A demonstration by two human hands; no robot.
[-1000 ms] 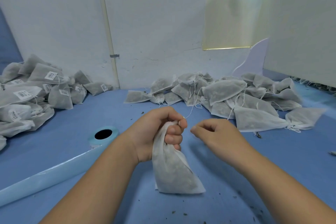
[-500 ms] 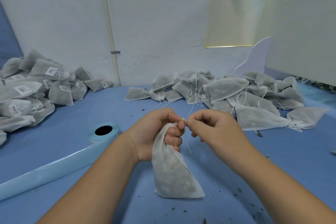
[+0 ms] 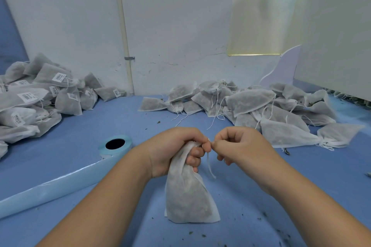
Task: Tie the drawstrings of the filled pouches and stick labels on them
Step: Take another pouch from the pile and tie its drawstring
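left grip (image 3: 172, 150) round pouch (image 3: 186, 196), right grip (image 3: 241, 146) pinching drawstring (image 3: 208, 164), label roll (image 3: 115, 145) left, pouches (image 3: 249, 100) behind

White wall (image 3: 170, 26), pipe (image 3: 123, 26), blue table (image 3: 130, 122)

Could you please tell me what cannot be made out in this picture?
Head view: whether the drawstring of the pouch is knotted; the fingertips of the left hand and right hand cover it.
Head view: the print on the labels; too small.
Head view: the blue strip's far end; cut off by the left edge.
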